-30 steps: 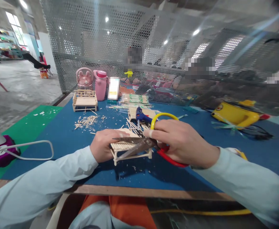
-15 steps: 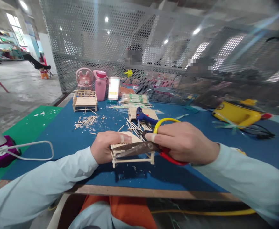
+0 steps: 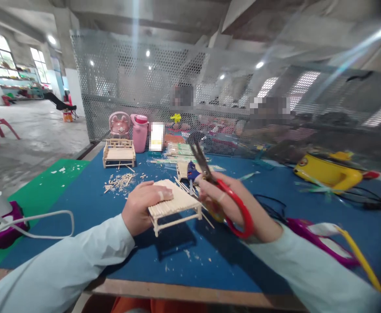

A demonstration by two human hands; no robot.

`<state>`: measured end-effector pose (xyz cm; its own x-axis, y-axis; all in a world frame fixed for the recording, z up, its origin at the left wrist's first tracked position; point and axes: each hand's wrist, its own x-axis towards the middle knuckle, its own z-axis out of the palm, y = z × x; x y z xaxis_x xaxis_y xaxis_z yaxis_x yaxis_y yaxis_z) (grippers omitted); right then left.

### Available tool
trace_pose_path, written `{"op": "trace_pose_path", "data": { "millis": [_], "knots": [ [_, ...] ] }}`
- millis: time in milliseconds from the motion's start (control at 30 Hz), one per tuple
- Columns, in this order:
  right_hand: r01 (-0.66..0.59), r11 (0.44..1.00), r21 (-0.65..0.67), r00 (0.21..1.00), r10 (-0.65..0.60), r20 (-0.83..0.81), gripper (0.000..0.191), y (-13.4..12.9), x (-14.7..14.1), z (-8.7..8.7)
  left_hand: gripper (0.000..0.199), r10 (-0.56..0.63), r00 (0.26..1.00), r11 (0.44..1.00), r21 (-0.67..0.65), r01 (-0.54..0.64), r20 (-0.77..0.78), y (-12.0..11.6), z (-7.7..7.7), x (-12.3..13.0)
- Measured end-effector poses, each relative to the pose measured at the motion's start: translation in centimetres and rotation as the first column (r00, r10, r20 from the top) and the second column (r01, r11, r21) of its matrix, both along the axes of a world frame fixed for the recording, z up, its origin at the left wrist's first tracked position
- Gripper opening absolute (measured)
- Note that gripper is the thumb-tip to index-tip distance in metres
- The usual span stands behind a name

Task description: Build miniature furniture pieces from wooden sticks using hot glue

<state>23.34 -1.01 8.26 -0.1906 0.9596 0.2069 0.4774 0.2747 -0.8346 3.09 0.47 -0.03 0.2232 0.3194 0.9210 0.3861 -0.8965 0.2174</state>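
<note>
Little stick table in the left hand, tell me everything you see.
The little stick table looks like pale wood, its flat top made of sticks laid side by side. Two near legs show, joined by a low crossbar; the far legs are hidden. The left hand grips its left side, partly covering the top. It appears held above the blue mat, its shadow below.
</note>
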Motion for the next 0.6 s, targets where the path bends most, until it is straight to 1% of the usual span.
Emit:
{"op": "trace_pose_path", "data": {
  "millis": [33, 67, 133, 200, 267, 333, 400, 433, 467, 500, 567, 600],
  "knots": [
    [-0.028, 0.997, -0.075, 0.995, 0.021, -0.095, 0.029, 0.2, -0.6, -0.5, 0.014, 0.032, 0.999, 0.998, 0.048, -0.03, -0.028, 0.0, 0.2, -0.2],
    [-0.067, 0.992, -0.108, 0.986, 0.049, -0.159, 0.029, 0.4, -1.2, -0.9, 0.013, 0.059, 0.997, 0.995, 0.089, -0.054, -0.05, 0.0, 0.5, -0.3],
    [-0.132, 0.984, -0.117, 0.959, 0.097, -0.268, 0.027, 1.0, -2.0, -1.8, 0.013, 0.107, 0.991, 0.985, 0.144, -0.094, -0.085, 0.0, 0.8, -0.7],
    [-0.183, 0.974, -0.134, 0.909, 0.115, -0.401, 0.026, 1.4, -2.5, -2.8, 0.013, 0.153, 0.982, 0.976, 0.175, -0.132, -0.108, 0.1, 1.0, -0.9],
    [-0.226, 0.958, -0.178, 0.835, 0.096, -0.542, 0.027, 1.8, -2.9, -3.8, 0.014, 0.202, 0.972, 0.967, 0.182, -0.18, -0.115, 0.2, 1.0, -0.9],
    [-0.261, 0.943, -0.209, 0.763, 0.069, -0.643, 0.027, 2.0, -3.3, -4.7, 0.016, 0.261, 0.957, 0.955, 0.177, -0.237, -0.126, 0.3, 0.9, -0.7],
    [-0.271, 0.942, -0.195, 0.717, 0.063, -0.694, 0.026, 2.4, -3.7, -5.1, 0.024, 0.327, 0.926, 0.941, 0.157, -0.3, -0.188, 0.5, 0.6, -0.3],
    [-0.263, 0.949, -0.173, 0.71, 0.07, -0.7, 0.027, 2.7, -3.7, -5.2, 0.03, 0.35, 0.903, 0.936, 0.141, -0.323, -0.249, 0.5, 0.4, -0.1],
    [-0.241, 0.96, -0.14, 0.719, 0.079, -0.691, 0.03, 3.1, -3.5, -5.1, 0.037, 0.351, 0.877, 0.937, 0.12, -0.329, -0.33, 0.5, 0.3, 0.1],
    [-0.201, 0.975, -0.097, 0.745, 0.087, -0.662, 0.033, 3.5, -3.1, -5.0, 0.045, 0.324, 0.846, 0.944, 0.096, -0.314, -0.423, 0.5, 0.1, 0.2],
    [-0.116, 0.993, 0.009, 0.839, 0.103, -0.535, 0.041, 4.5, -1.8, -4.4, 0.059, 0.223, 0.786, 0.97, 0.051, -0.238, -0.576, 0.4, -0.1, 0.4],
    [-0.099, 0.993, 0.067, 0.889, 0.118, -0.443, 0.044, 4.9, -1.0, -4.0, 0.064, 0.183, 0.773, 0.979, 0.036, -0.203, -0.608, 0.3, -0.2, 0.4]
  ]
}}
